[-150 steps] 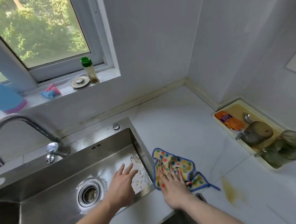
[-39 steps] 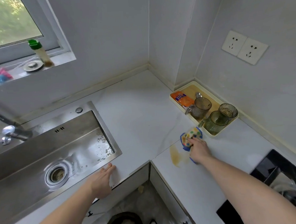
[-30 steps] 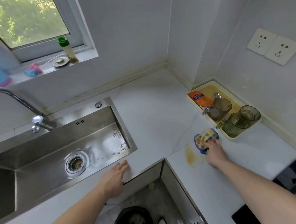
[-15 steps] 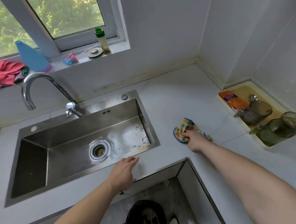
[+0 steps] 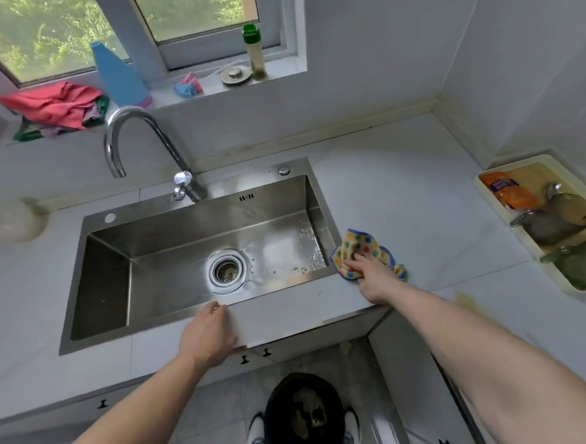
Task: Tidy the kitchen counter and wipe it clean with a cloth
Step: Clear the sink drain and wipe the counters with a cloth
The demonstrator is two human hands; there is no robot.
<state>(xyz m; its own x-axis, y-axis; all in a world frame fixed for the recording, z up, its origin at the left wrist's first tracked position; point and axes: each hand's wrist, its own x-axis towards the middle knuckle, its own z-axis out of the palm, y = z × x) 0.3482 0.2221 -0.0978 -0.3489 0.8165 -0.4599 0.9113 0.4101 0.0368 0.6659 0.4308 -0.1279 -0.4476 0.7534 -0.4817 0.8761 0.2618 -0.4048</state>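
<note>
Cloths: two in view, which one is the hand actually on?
The yellow polka-dot cloth with blue trim, on the counter at the sink's right edge, under the right hand. The red cloth lies untouched on the windowsill.

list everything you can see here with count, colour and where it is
cloth: 1, yellow with coloured dots and blue edge, on counter at sink's right rim
sink: 1, steel, set in counter
tap: 1, chrome, behind sink
stain: 1, yellow-brown, on counter right of the cloth
tray: 1, cream, right counter by wall, holding an orange packet and two dark glass cups
bottle: 1, blue, windowsill
jar: 1, green cap, windowsill
rags: a pile, mostly red, left sill
left hand: rests on counter's front edge
right hand: presses the cloth
</note>
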